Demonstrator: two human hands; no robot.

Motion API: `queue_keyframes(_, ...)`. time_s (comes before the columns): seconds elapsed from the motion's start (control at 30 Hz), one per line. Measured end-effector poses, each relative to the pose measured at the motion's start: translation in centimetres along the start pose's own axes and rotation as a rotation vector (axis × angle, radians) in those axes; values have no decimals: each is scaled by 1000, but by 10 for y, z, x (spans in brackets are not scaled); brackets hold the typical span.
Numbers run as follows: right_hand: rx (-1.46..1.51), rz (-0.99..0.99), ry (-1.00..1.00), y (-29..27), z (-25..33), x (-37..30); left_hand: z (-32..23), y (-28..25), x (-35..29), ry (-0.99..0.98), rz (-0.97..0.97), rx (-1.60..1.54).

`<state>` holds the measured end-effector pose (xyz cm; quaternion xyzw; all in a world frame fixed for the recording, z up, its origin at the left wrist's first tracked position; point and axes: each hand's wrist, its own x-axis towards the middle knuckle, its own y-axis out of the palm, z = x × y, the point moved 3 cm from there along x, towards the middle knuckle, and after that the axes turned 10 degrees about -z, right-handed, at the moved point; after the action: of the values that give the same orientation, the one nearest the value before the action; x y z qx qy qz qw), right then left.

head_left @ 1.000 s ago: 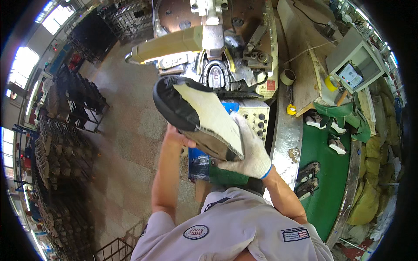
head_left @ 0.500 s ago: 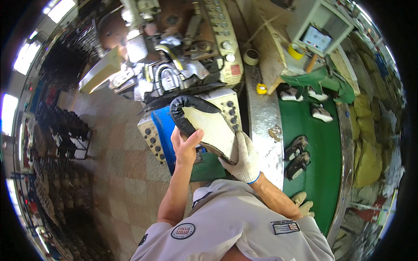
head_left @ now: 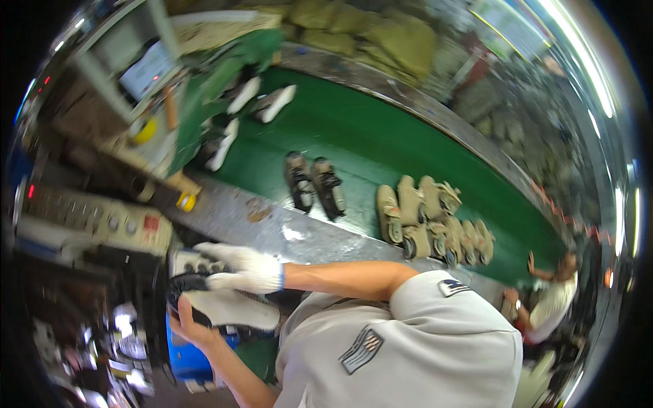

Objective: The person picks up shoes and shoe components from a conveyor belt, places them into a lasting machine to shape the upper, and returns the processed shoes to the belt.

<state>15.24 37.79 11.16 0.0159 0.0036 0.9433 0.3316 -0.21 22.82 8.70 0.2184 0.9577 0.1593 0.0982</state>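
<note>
A shoe upper, black at the toe with a pale sole side turned up, lies between my two hands at the lower left. My bare left hand holds its toe end from below, thumb pressed against the black edge. Over the toe and the far side rests my right hand in a white knit glove, its fingers curled onto the shoe. Some of the fingertips and the shoe's underside are hidden. Beneath the hands is a blue machine part.
A green belt beyond a metal ledge carries a dark shoe pair, white-soled shoes and several tan uppers. A machine panel stands left; a tape measure sits nearby. Another person is at right.
My view and body have swung to the right along the belt, bringing the tan uppers and another person into sight. The gloved hand has moved up over the shoe's toe end.
</note>
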Motion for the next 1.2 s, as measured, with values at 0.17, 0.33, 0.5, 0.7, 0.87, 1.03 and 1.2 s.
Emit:
queue_keyframes(0.17,210,-6,9,-37,-9,23,50,59,1,-201,-25,41)
queue_keyframes(0.33,30,-250,-4,-74,-36,15,69,124,12,-460,46,287)
queue_keyframes(0.5,4,-418,55,-116,-58,13,99,177,19,-656,81,361)
queue_keyframes(0.7,237,-645,253,-184,-84,-18,99,213,34,-200,534,523)
queue_keyframes(0.87,1162,-295,416,-168,-168,-38,105,283,50,-350,308,403)
queue_keyframes(1.03,1555,-399,359,-159,-144,-59,133,307,70,-625,835,-28)
queue_keyframes(1.2,909,-549,339,-192,-126,-59,162,284,84,-771,700,112)
